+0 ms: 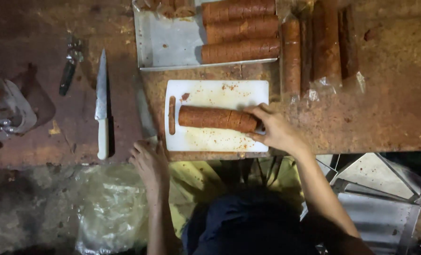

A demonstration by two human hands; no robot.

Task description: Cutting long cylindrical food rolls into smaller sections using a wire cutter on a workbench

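A reddish-brown roll (210, 117), cut into slices that still stand together, lies across a white cutting board (215, 139). My right hand (273, 128) clasps the roll's right end, fingers curled around the last slices. My left hand (149, 160) rests at the table's front edge, left of the board, and grips the handle of a large knife (145, 111). Its grey blade lies along the board's left side, pointing away from me.
A metal tray (170, 45) behind the board holds three sliced rolls (240, 31). Plastic-wrapped rolls (324, 42) lie at the back right. A white-handled knife (101, 106) and a dark tool (69, 71) lie on the left. Below the table are a plastic bag (106, 208) and a metal frame (385, 208).
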